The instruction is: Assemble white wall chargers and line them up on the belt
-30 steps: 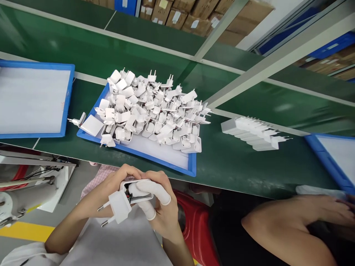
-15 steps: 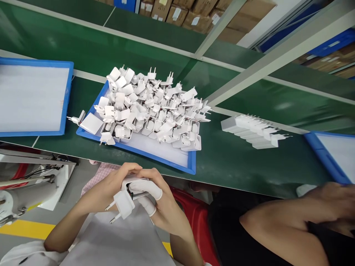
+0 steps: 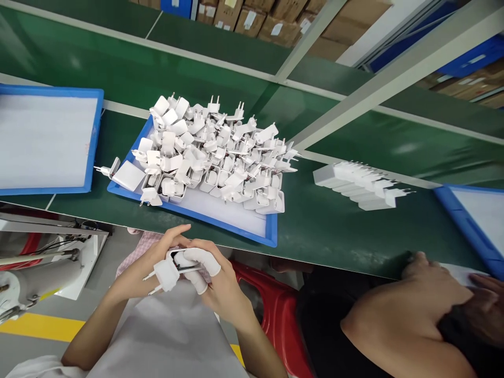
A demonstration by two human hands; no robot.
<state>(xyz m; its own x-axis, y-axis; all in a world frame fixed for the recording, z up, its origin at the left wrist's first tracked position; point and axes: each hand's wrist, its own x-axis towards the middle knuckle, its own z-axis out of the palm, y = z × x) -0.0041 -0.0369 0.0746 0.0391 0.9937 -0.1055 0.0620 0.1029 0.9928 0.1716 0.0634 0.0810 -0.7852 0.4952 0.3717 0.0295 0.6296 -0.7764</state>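
Note:
Below the table edge, both my hands close on one white charger plug [image 3: 166, 273] with two round pins pointing left. My left hand [image 3: 151, 268] cups the plug's body from the left and behind. My right hand [image 3: 210, 278], with white finger cots on two fingers, pinches its open end, where wires show. Above them on the green belt [image 3: 323, 226] lies a blue tray [image 3: 220, 223] heaped with several white plug parts [image 3: 216, 155].
A second blue tray [image 3: 47, 139] with a white liner lies at the left, a third [image 3: 472, 220] at the right edge. A row of finished white chargers [image 3: 360, 186] lies on the belt. Another person's arm [image 3: 409, 315] reaches in at lower right. A red stool [image 3: 275, 315] stands below.
My hands and the plug have shifted slightly left and up, the plug's pins swinging a little. The other person's hand at the right has drawn back towards the table edge.

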